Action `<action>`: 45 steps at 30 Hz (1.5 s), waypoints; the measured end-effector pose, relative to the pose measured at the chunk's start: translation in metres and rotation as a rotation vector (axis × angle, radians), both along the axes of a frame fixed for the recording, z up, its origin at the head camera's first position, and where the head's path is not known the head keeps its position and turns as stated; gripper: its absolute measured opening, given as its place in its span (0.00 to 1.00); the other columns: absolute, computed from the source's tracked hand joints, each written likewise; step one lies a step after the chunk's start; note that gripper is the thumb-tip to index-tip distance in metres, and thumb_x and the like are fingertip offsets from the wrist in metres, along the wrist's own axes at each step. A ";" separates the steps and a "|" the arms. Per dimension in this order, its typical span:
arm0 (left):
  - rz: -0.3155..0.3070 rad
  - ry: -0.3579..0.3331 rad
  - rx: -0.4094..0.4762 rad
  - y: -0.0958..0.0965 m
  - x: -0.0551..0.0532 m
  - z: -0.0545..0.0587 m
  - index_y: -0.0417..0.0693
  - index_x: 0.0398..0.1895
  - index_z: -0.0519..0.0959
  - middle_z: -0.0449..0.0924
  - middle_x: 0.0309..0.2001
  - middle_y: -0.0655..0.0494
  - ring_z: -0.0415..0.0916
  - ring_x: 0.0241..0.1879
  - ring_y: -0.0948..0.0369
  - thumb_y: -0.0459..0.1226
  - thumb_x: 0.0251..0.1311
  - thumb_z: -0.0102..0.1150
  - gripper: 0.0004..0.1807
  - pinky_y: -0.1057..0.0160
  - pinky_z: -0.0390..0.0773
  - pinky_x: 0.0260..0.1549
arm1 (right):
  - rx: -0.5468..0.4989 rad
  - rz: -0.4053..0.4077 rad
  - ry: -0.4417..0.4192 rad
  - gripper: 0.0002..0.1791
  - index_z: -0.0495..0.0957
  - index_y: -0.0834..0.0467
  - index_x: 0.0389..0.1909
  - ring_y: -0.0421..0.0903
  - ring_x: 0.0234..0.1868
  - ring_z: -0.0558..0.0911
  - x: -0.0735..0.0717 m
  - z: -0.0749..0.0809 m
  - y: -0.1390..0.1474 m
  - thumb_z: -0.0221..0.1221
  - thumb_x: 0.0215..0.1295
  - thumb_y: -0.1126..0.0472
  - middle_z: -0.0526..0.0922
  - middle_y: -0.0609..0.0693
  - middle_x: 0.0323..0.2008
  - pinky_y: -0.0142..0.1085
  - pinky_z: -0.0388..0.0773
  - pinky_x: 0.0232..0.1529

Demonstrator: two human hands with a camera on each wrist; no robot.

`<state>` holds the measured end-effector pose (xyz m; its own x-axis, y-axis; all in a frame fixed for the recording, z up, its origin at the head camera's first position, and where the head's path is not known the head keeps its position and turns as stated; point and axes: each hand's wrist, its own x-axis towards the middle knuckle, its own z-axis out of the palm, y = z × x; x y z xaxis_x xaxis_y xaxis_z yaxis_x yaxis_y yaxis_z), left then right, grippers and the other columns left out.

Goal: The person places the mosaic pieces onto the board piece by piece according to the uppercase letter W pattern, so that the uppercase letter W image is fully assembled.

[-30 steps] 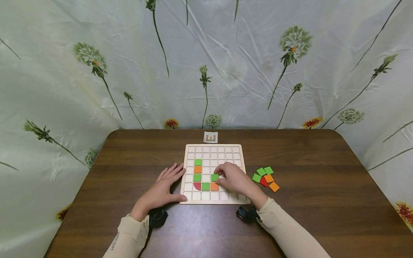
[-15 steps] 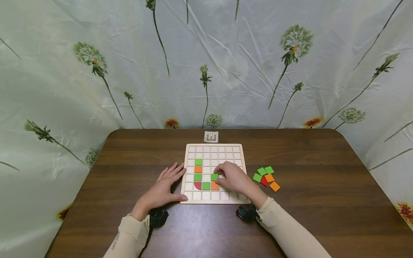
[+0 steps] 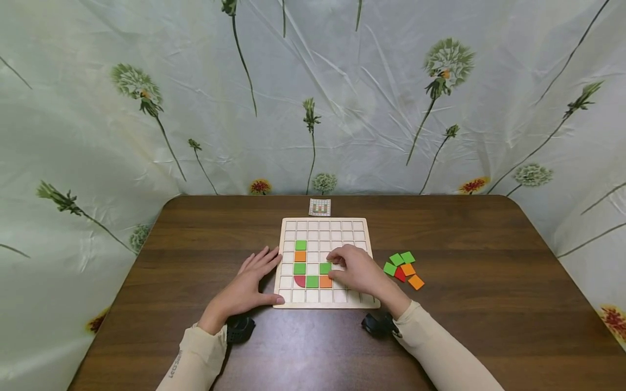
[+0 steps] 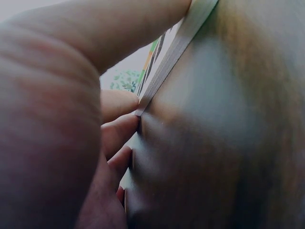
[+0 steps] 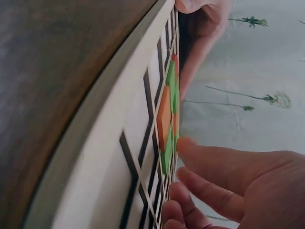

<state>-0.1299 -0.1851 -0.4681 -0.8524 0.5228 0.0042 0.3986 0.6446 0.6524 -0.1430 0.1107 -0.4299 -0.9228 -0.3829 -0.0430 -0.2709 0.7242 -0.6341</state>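
A wooden grid board (image 3: 326, 306) lies on the table, with square green and orange tiles and a red quarter-round tile (image 3: 299, 281) set in its cells. My left hand (image 3: 242, 288) rests at the board's left edge, fingers spread and thumb on the near corner. Over the board's right half is my right hand (image 3: 359, 271). Its thumb and fingertips hover just right of a green tile (image 3: 325, 268), which sits in its cell above an orange tile (image 3: 325, 282). In the right wrist view nothing shows between thumb and fingers (image 5: 209, 186).
Right of the board lies a loose group of green, orange and red tiles (image 3: 408, 270). A small printed pattern card (image 3: 320, 207) lies behind the board. Beyond the dark wooden table (image 3: 489, 244) hangs a flower-print cloth (image 3: 367, 108).
My right hand has let go of the green tile and shifted slightly to the right. The tile stays in its cell. My left hand has not moved.
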 end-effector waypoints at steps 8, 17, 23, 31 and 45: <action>0.000 -0.014 0.004 0.001 0.000 0.002 0.42 0.78 0.59 0.50 0.79 0.50 0.39 0.79 0.47 0.53 0.49 0.77 0.56 0.40 0.37 0.73 | -0.083 -0.008 0.057 0.16 0.84 0.58 0.50 0.46 0.41 0.78 0.010 0.002 0.032 0.70 0.61 0.62 0.83 0.48 0.42 0.38 0.77 0.42; 0.005 -0.031 -0.002 0.000 0.000 0.000 0.43 0.78 0.58 0.49 0.80 0.53 0.38 0.79 0.49 0.53 0.49 0.77 0.56 0.41 0.36 0.73 | -0.115 -0.067 0.094 0.17 0.83 0.60 0.51 0.44 0.34 0.75 0.023 0.006 0.073 0.70 0.62 0.62 0.81 0.51 0.40 0.35 0.74 0.35; 0.003 -0.026 -0.007 0.000 0.000 0.001 0.43 0.78 0.58 0.49 0.80 0.52 0.38 0.79 0.48 0.54 0.49 0.76 0.56 0.41 0.36 0.73 | -0.097 -0.114 0.119 0.16 0.83 0.59 0.51 0.47 0.36 0.77 0.032 0.005 0.095 0.70 0.62 0.61 0.81 0.51 0.41 0.35 0.74 0.35; 0.007 -0.031 -0.010 0.000 0.000 0.002 0.44 0.78 0.58 0.49 0.80 0.53 0.37 0.79 0.49 0.55 0.50 0.76 0.56 0.41 0.36 0.74 | -0.065 -0.187 0.116 0.18 0.83 0.59 0.51 0.45 0.37 0.78 0.045 -0.001 0.123 0.71 0.60 0.61 0.82 0.51 0.44 0.34 0.77 0.35; 0.004 -0.025 -0.010 0.000 0.000 0.002 0.43 0.78 0.58 0.50 0.80 0.52 0.38 0.79 0.49 0.54 0.50 0.76 0.56 0.42 0.36 0.74 | -0.018 -0.303 0.048 0.20 0.82 0.61 0.52 0.48 0.42 0.80 0.055 -0.007 0.149 0.70 0.61 0.59 0.84 0.54 0.45 0.34 0.77 0.37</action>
<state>-0.1296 -0.1848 -0.4657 -0.8542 0.5194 -0.0218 0.3800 0.6525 0.6557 -0.0876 0.2598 -0.4372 -0.9959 -0.0902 0.0078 -0.0743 0.7652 -0.6395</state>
